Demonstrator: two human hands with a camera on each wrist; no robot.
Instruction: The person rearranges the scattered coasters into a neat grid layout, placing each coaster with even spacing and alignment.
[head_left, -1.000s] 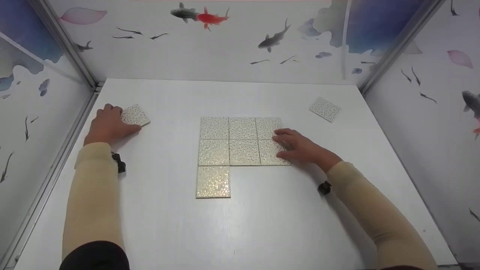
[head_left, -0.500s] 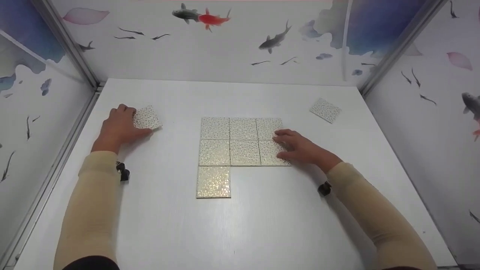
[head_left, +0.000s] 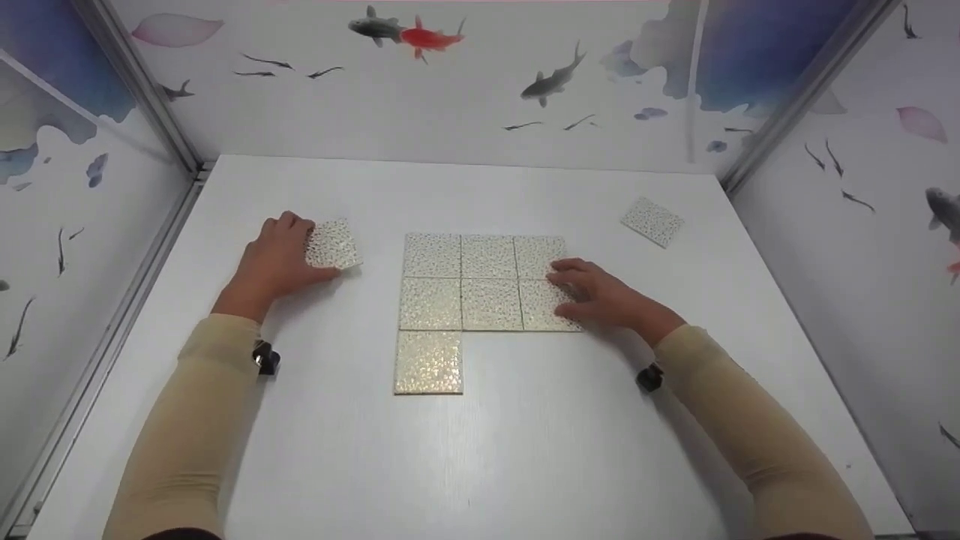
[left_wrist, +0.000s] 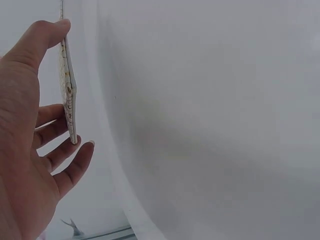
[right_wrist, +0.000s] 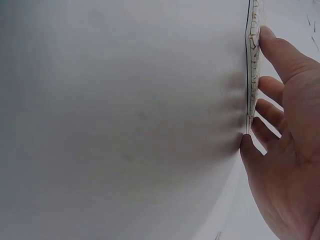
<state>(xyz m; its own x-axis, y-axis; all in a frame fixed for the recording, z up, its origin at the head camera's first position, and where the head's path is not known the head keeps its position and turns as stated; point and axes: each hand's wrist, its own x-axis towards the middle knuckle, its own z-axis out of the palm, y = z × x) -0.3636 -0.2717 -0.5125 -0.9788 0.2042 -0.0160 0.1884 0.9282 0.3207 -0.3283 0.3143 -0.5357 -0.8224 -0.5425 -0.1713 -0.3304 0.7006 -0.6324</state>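
Observation:
My left hand [head_left: 274,259] pinches a square speckled tile [head_left: 332,244] between thumb and fingers, left of the tile block. In the left wrist view that tile [left_wrist: 68,85] shows edge-on, raised over the white table. Several matching speckled tiles [head_left: 433,303] lie edge to edge as a block at the table's middle, two rows of three with one more below the left column. My right hand [head_left: 600,296] rests on the block's right edge, its fingers and thumb over the right column. In the right wrist view its fingertips touch the tile's edge [right_wrist: 253,60].
A loose speckled tile [head_left: 652,222] lies turned at an angle at the back right of the white table [head_left: 525,450]. A back wall [head_left: 450,112] with printed fish and side walls enclose the table. Black wrist cameras sit on both sleeves.
My left hand has carried its tile to the right, from the far left toward the block. The right hand and the laid tiles have stayed in place.

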